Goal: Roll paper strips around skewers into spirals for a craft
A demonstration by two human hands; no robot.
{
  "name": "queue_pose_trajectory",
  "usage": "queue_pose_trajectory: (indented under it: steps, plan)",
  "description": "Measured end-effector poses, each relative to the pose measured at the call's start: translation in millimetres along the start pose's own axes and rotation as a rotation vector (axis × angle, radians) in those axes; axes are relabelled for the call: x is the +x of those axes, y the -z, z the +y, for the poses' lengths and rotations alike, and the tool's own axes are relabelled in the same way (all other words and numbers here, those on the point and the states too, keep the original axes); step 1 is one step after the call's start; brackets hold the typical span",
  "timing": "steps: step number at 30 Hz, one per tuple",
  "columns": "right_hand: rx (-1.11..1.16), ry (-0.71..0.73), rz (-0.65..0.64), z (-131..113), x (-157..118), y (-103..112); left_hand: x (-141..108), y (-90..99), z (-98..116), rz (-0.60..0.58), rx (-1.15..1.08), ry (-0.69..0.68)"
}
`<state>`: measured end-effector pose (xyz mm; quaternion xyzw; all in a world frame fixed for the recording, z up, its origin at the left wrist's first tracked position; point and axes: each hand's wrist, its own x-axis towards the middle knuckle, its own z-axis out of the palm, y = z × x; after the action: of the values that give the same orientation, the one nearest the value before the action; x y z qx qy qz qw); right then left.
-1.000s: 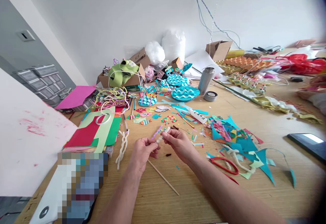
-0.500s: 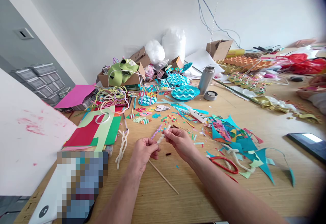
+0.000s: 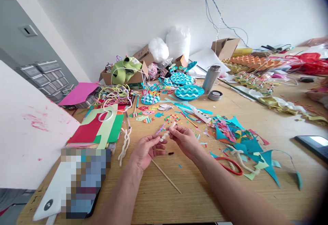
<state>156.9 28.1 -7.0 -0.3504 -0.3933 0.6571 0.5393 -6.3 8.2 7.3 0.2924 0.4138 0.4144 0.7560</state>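
Observation:
A short white twisted pipe cleaner is stretched between my two hands above the table. My left hand pinches its lower end with thumb and forefinger, the other fingers loosely extended. My right hand grips the upper part between thumb and fingers, and a white tip pokes out above. Just beyond them lies a purple twisted pipe cleaner. On the wood below rest a thin wooden stick and a small dark brown fuzzy piece. Loosely twisted white pipe cleaners lie to the left.
Red-handled scissors and blue paper scraps are at right. A glue bottle, paper fish and a steel flask stand or lie farther back. Coloured paper and a phone are at left.
The fingers of my left hand have uncurled from a closer fold, while its pinch stays on the white pipe cleaner. The whole view has shifted slightly.

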Motion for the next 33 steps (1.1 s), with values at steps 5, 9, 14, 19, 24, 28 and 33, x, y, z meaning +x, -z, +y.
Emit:
queue_pose_trajectory:
  steps: [5, 9, 14, 19, 24, 28, 33]
  plan:
    - [-0.021, 0.015, -0.022, 3.2, 0.0, 0.2, 2.8, -0.1, -2.8, 0.04, -0.013, -0.016]
    - [-0.025, 0.032, 0.008, 4.1, -0.1, -0.4, 3.9, -1.9, -4.5, 0.096, -0.025, -0.043]
    - [-0.011, 0.025, 0.021, 3.2, -0.7, -1.5, 2.5, -6.4, -5.5, 0.082, -0.007, -0.047]
    - [-0.013, 0.015, 0.026, 2.4, -1.3, -1.8, 2.5, -8.1, -6.0, 0.094, -0.036, -0.07]
    - [-0.059, 0.029, 0.067, 3.0, -1.1, -3.3, 4.4, -6.4, -8.1, 0.093, -0.049, -0.095]
    - [-0.045, 0.037, 0.069, 3.1, -0.9, -3.6, 5.0, -6.2, -8.8, 0.088, -0.036, -0.094]
    - [-0.002, 0.015, 0.086, 0.4, -0.6, -2.5, 5.2, -5.1, -9.5, 0.084, -0.021, -0.096]
